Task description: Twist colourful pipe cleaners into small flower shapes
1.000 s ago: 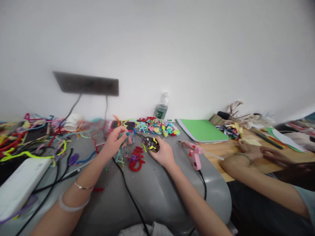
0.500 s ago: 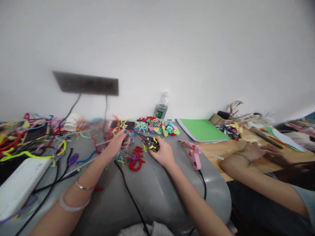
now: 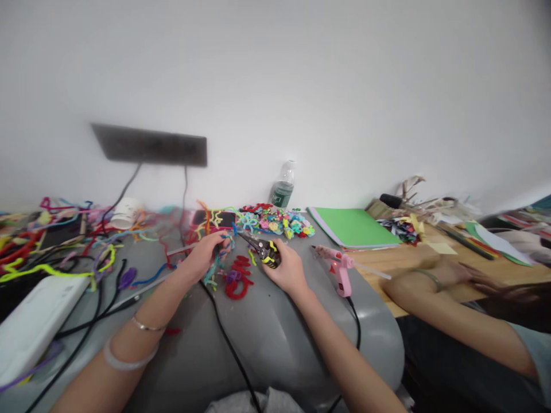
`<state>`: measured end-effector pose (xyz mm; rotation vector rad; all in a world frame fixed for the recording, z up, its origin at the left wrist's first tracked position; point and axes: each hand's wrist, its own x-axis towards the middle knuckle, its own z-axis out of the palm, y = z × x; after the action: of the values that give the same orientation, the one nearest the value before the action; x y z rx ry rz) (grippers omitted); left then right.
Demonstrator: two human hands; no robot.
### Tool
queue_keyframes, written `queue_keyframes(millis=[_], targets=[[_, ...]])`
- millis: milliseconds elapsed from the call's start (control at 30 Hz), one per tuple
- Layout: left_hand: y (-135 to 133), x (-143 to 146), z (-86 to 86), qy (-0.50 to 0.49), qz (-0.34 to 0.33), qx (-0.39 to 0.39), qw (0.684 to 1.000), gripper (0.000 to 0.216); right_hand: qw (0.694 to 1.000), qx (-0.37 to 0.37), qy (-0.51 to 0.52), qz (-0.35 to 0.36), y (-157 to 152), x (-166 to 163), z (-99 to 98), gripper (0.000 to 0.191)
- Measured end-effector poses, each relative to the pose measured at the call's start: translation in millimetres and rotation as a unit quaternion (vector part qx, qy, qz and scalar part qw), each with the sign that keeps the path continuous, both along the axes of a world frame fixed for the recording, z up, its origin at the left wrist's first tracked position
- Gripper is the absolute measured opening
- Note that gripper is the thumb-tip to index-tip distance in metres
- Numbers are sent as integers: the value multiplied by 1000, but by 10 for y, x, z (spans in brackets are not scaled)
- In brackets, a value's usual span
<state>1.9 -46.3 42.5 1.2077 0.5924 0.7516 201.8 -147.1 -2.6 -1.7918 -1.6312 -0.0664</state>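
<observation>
Two hands work beside the glue gun: the left hand pinches pipe cleaners, the right hand grips pliers. The fuzzy stems could slip, or the pliers nip the fingers.

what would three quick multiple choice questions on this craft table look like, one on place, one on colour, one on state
1. Where does the glue gun lie?
A. Right of the right hand, on the grey table
B. On the green folder
C. In the left hand

2. What colour are the handles of the pliers?
A. Plain blue
B. Black with yellow
C. White

3. What is the left hand doing?
A. Lying flat and empty
B. Holding the water bottle
C. Closed around teal pipe cleaners

Answers:
1 A, the pink gun rests on the grey top between the right hand and the wooden desk.
2 B, yellow marks show on black grips in the right hand.
3 C, teal strands hang from the curled fingers.
</observation>
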Motion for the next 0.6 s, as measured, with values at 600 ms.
queue_keyframes(millis=[600], targets=[[-101, 38, 3, -60, -12, -54, 997, 18, 999, 8, -13, 52, -33, 2, 7, 30]])
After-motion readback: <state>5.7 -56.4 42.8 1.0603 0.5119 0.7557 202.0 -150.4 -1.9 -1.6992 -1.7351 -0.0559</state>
